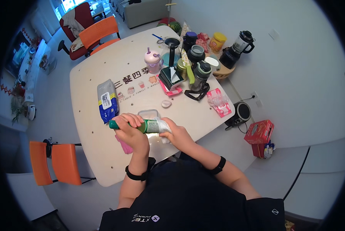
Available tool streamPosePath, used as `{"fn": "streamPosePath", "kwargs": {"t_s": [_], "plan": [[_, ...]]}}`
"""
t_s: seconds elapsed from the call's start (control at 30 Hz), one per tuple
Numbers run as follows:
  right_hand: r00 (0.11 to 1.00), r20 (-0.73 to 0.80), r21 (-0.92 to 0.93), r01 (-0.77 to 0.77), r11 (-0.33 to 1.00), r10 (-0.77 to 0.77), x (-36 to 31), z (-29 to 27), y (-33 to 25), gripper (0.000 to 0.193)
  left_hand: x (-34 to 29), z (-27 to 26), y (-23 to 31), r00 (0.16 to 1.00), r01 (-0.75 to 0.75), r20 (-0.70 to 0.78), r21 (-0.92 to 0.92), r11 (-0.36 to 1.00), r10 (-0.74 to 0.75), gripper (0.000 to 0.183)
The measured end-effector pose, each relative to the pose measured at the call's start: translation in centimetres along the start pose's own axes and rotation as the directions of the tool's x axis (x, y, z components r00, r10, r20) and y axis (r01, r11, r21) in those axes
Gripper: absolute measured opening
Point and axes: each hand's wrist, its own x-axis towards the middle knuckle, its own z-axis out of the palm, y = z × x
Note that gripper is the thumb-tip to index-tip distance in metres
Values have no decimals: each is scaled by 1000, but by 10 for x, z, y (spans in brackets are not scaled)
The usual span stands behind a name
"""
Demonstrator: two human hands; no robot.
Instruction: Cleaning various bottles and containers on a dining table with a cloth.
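A green bottle (152, 126) with a pale label lies sideways between my hands, above the near part of the table. My left hand (132, 130) is wrapped round it near its dark green left end. My right hand (177, 133) presses a crumpled white wipe (164, 125) against the right end. Just beyond the bottle, partly hidden by it, sits a clear rectangular container (148, 113). A pink cloth (124, 144) lies by my left wrist. Left of the bottle is a grey and blue pack of wipes (107, 101).
A small pale lid-like piece (166, 103) lies mid-table. Farther off stand a pink cup (153, 62), a dark tissue box (170, 78), a green-handled knife (190, 73) and a grey bottle (201, 77). A pink packet (219, 102) lies at the right edge; an orange chair (65, 163) stands left.
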Motion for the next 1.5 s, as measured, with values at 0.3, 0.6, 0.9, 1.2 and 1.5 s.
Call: {"fn": "streamPosePath", "kwargs": {"t_s": [0.3,0.6,0.9,1.2,1.5], "plan": [[863,-407,-83,291,953,-299,4,-48,-26,40,9,-9,-10,996,80,38,-58,995,-78,38],[997,-51,551,-26,834,65,10,-67,-5,23,-16,13,-18,896,315,316,41,948,-311,35],[966,-17,8,257,966,-257,-11,-114,-6,53,-51,60,-33,912,249,251,292,923,-325,32],[851,-515,-211,-9,977,-104,-113,-220,38,60,-137,205,-59,769,408,453,195,892,-451,36],[533,-843,-149,-360,921,72,-222,-260,102,57,-279,287,-75,155,539,883,300,787,-443,28]]}}
